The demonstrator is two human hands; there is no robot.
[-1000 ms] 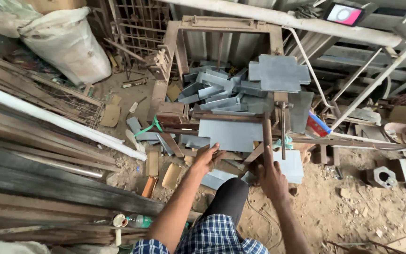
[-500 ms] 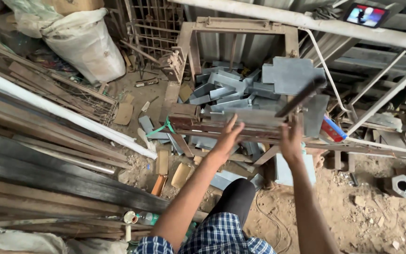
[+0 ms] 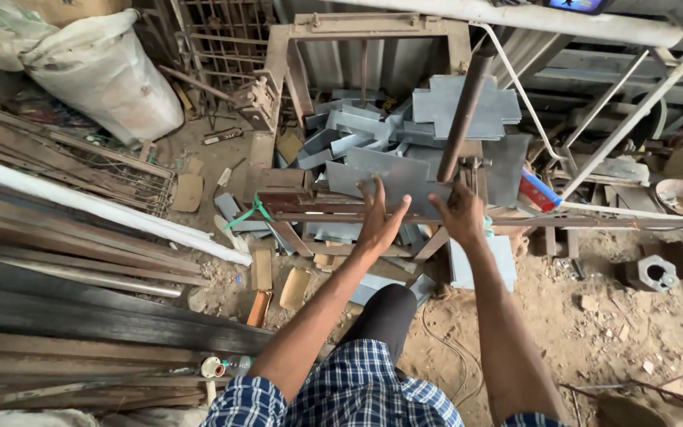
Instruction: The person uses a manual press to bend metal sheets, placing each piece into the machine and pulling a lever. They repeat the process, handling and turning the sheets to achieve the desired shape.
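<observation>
My left hand (image 3: 379, 220) is spread open, fingers against the grey metal sheet (image 3: 385, 175) on the rusty press frame (image 3: 294, 199), while my right hand (image 3: 460, 212), fingers loosely open, sits just below the dark lever (image 3: 460, 111).

Rusty stand (image 3: 333, 207) under grey sheet-metal pieces (image 3: 373, 130)

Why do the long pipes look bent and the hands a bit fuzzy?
Head view: the wide lens curves the white pipe near the frame's edge; even daylight, no harsh glare; the left hand and right hand look slightly smeared, while the grey metal sheets stay sharp.
</observation>
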